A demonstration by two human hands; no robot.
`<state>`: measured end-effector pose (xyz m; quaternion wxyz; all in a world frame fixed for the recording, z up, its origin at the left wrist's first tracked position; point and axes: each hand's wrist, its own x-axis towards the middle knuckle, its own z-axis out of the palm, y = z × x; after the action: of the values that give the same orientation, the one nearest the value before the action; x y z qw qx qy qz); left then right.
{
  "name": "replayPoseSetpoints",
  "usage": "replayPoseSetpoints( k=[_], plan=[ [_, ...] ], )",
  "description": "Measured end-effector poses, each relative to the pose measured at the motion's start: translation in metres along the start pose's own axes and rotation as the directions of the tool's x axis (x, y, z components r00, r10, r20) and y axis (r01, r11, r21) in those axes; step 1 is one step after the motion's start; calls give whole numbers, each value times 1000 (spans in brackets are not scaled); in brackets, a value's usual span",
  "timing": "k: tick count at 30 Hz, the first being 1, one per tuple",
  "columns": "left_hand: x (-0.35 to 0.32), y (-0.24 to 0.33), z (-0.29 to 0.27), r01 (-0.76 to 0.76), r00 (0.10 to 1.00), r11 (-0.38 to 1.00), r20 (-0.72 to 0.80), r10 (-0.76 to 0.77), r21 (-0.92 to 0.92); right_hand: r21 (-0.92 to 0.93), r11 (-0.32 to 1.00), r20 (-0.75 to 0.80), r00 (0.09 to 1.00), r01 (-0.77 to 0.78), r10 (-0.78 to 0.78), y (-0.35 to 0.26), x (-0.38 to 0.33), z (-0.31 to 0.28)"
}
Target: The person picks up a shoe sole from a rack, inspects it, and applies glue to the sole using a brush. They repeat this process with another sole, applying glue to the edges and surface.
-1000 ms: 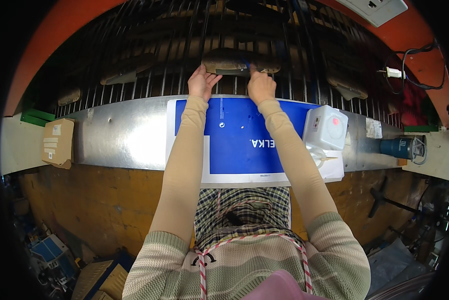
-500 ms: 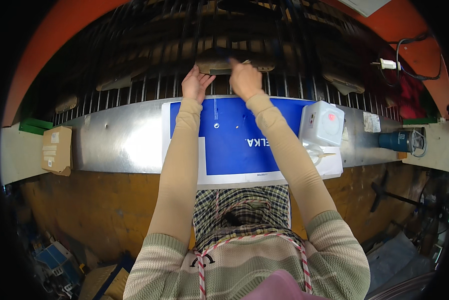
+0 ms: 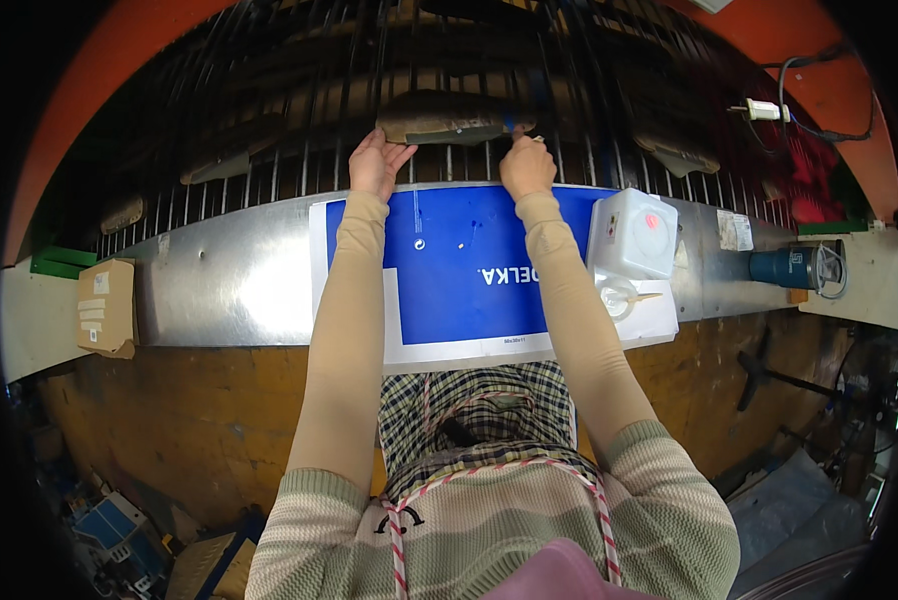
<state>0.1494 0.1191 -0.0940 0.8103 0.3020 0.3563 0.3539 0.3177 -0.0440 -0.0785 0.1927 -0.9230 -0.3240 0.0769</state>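
A long, rounded brown piece with a greyish strip along its near side lies on the dark rollers in front of me. At its left end my left hand holds it, the thumb by the upper edge and the fingers under the near edge. My right hand is at the piece's right end, forefinger out against it with something blue at the tip. The other fingers curl round something small and pale that I cannot make out. Beneath my forearms lies a blue and white printed sheet on the metal ledge.
To the right stand a white plastic container, a small white dish with a stick, and a blue tumbler. A cardboard box is at the left. Similar brown pieces lie on the rollers; a plug hangs at the right.
My right hand has moved rightward along the brown piece, from near its middle to its right end. My left hand stays at the left end. The whole view has shifted slightly.
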Motion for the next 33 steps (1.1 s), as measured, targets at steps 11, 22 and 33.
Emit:
replayPoseSetpoints(
  k=[11, 22, 33],
  plan=[
    [0, -1, 3, -13, 1000, 998, -11, 14, 57, 202, 970, -22, 989, -138, 146, 16, 4, -15],
    [1, 1, 2, 22, 1000, 995, 2, -23, 93, 860, 279, 472, 875, -428, -113, 25, -8, -56],
    [13, 8, -12, -172, 946, 982, -289, 144, -75, 836, -33, 503, 789, -548, -352, 5, -25, -66]
  ],
)
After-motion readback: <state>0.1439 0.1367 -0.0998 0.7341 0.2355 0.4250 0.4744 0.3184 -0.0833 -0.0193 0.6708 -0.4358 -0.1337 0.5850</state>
